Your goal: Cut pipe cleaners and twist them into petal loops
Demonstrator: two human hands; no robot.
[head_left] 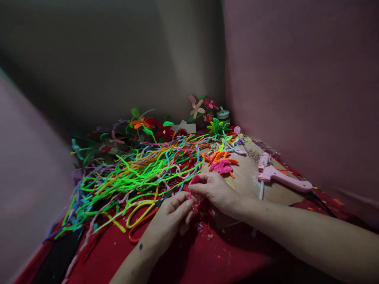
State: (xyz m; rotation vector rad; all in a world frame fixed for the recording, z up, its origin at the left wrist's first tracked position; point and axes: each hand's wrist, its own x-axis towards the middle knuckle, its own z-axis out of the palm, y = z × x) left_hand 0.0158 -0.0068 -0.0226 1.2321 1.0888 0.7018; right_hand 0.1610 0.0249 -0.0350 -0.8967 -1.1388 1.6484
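Between my two hands is a small pink pipe-cleaner petal. Its looped top rises at the fingertips of my right hand, which pinches it. Lower down, my left hand has its thumb and fingers closed on the thin stem end. Just beyond the right hand, a bundle of pink pipe-cleaner petals lies on a cardboard sheet, beside orange pipe-cleaner petals. Scissors with yellow and orange handles lie left of my left hand, their blades partly hidden.
A pink glue gun rests on the cardboard at the right. Many loose pipe cleaners cover the table's left and middle. Finished pipe-cleaner flowers and a lidded jar stand near the wall. Scraps dot the red cloth.
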